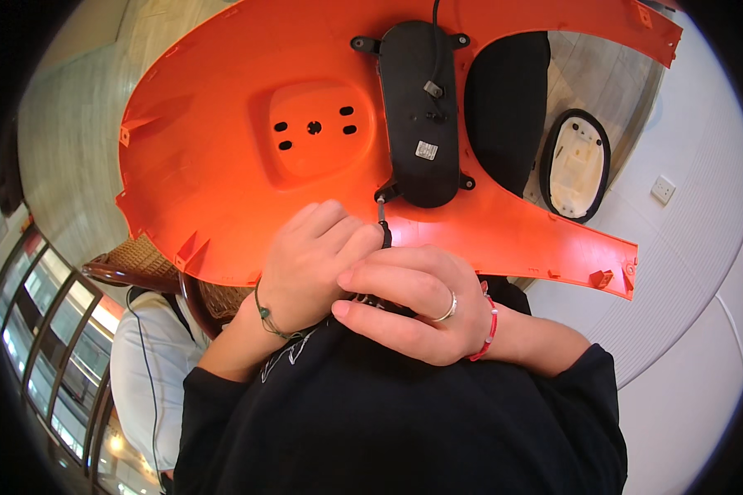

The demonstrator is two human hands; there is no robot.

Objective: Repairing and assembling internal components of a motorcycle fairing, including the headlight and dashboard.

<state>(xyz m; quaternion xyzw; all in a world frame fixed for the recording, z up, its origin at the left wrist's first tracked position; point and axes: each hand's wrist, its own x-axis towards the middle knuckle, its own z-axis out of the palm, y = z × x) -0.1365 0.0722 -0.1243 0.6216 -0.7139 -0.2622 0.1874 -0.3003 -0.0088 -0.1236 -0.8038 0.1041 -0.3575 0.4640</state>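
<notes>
A screwdriver point(383, 224) stands with its thin shaft against the lower-left mounting tab of a long, black, rounded housing point(422, 99). My left hand point(314, 268) is closed in a fist around the screwdriver by its dark handle. Curled over the handle's rear end is my right hand point(421, 304); most of the handle is hidden under the fingers. The black housing lies on the inner side of a large, curved orange plastic shell point(215, 132), with tabs at its corners and a dark cable point(436, 49) running off its far end.
Right of the housing, a black padded panel point(508, 107) shows through the shell's cutout. Beyond it lies a white oval part with a black rim point(604, 161). A wall socket point(662, 190) is at the right. At the left are a wicker chair point(140, 260) and white fabric point(144, 371).
</notes>
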